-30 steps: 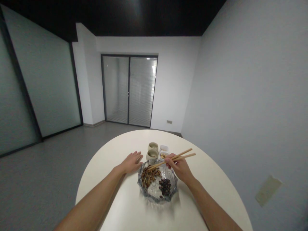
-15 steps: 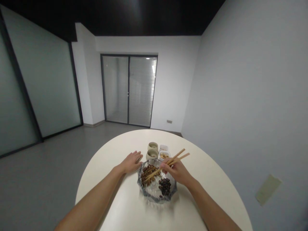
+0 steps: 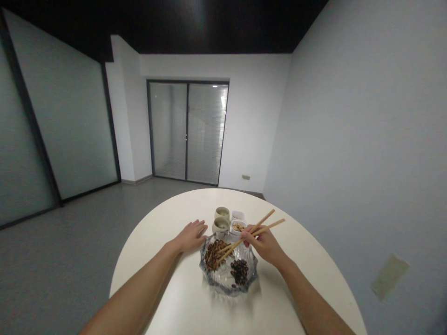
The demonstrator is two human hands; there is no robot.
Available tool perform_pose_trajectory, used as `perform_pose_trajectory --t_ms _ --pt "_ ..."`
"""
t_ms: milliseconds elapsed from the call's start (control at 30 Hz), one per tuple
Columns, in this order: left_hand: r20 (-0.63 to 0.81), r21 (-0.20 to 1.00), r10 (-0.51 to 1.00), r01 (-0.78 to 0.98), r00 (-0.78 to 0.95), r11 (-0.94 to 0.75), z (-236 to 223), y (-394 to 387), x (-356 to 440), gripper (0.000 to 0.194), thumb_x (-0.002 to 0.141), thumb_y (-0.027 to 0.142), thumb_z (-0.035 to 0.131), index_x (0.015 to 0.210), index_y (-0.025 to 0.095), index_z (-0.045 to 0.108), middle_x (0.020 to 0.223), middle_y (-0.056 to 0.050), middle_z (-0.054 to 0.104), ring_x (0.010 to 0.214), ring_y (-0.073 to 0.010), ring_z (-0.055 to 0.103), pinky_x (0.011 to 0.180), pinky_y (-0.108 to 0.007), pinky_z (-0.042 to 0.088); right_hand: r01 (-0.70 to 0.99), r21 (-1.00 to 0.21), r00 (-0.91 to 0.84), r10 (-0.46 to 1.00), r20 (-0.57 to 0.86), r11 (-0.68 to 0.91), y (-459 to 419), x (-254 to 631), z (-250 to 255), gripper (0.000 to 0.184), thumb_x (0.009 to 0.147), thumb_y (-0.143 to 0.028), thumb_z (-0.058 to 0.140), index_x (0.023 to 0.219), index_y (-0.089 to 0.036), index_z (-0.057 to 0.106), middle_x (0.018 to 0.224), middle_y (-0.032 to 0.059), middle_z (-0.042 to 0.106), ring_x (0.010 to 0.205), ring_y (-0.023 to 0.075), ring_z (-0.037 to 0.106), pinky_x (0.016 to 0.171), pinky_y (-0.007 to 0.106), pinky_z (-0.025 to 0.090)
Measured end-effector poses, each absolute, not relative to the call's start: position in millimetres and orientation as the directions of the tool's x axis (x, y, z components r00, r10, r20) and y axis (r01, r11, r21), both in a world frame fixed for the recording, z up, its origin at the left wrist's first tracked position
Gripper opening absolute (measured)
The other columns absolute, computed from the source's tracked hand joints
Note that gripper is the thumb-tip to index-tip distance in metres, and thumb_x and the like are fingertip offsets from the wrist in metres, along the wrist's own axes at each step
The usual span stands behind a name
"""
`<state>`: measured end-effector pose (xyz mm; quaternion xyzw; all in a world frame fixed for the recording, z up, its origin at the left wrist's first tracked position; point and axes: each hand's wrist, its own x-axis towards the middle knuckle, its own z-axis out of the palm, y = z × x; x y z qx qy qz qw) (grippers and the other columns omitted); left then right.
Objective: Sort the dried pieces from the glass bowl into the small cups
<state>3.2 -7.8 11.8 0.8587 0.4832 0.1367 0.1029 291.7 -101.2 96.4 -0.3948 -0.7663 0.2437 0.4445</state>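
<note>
A clear glass bowl [image 3: 226,289] with a scalloped rim stands on the round white table. Brown dried strips [image 3: 213,255] lie heaped in its left part, and dark, glossy bean-like pieces [image 3: 239,271] in its lower right. My right hand [image 3: 263,242] grips a pair of wooden chopsticks [image 3: 260,228] above the bowl's right rim. Their tips reach down to the right edge of the brown strips; whether they pinch a piece I cannot tell. My left hand [image 3: 192,236] rests on the table with fingers stretched out, fingertips close to the bowl's left rim.
Behind the bowl stand two greenish cups [image 3: 221,225] with small bits inside. Beside them are two small white dishes, the nearer dish [image 3: 239,226] holding pale yellowish pieces. The round table [image 3: 167,298] has a wall [image 3: 349,163] to its right.
My right hand has moved a little to the right with the chopsticks, whose tips have shifted from the middle of the brown strips to their right edge. My left hand stays in place.
</note>
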Motion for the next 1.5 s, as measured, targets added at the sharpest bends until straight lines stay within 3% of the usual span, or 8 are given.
perform_pose_trajectory --t_ms 233,633,1033,1267,1500 --pt "0.142 0.308 0.859 0.803 0.492 -0.511 12 -7 3 0.052 0.094 0.045 0.045 0.140 0.022 0.049 0.157 -0.009 0.033 0.147 -0.0313 0.025 0.119 -0.051 0.021 0.419 -0.679 -0.398 0.794 0.460 0.603 -104 285 96 0.040 0.094 -0.046 0.057 0.069 -0.018 0.072 0.059 0.0021 0.066 0.054 0.0157 0.060 0.053 0.024 0.047" --pt "0.134 0.304 0.858 0.803 0.496 -0.512 14 -10 3 0.053 0.094 0.045 0.045 0.141 0.021 0.048 0.157 -0.010 0.033 0.147 -0.0311 0.024 0.119 -0.051 0.021 0.405 -0.729 -0.219 0.833 0.508 0.551 -98 292 97 0.036 0.090 -0.049 0.061 0.074 -0.018 0.072 0.059 0.0017 0.065 0.054 0.0166 0.060 0.052 0.025 0.047" --pt "0.121 0.279 0.857 0.811 0.501 -0.514 16 -10 3 0.053 0.095 0.043 0.043 0.143 0.020 0.046 0.157 -0.011 0.032 0.147 -0.0310 0.024 0.119 -0.051 0.021 0.477 -0.639 -0.353 0.797 0.490 0.604 -95 293 93 0.033 0.093 -0.044 0.059 0.075 -0.019 0.071 0.061 0.0016 0.065 0.056 0.0155 0.060 0.054 0.024 0.047" --pt "0.131 0.277 0.855 0.809 0.502 -0.518 12 -8 3 0.052 0.095 0.044 0.043 0.141 0.021 0.048 0.157 -0.010 0.033 0.146 -0.0316 0.025 0.119 -0.051 0.022 0.474 -0.667 -0.261 0.815 0.517 0.575 -91 297 93 0.031 0.092 -0.045 0.059 0.083 -0.018 0.073 0.065 0.0029 0.068 0.057 0.0167 0.062 0.054 0.025 0.049" --pt "0.118 0.284 0.856 0.809 0.503 -0.515 15 -10 3 0.054 0.095 0.044 0.042 0.142 0.019 0.047 0.158 -0.011 0.032 0.147 -0.0319 0.024 0.119 -0.051 0.021 0.500 -0.653 -0.311 0.821 0.478 0.569 -94 297 92 0.035 0.094 -0.044 0.057 0.074 -0.018 0.070 0.061 0.0017 0.065 0.056 0.0157 0.061 0.055 0.024 0.048"
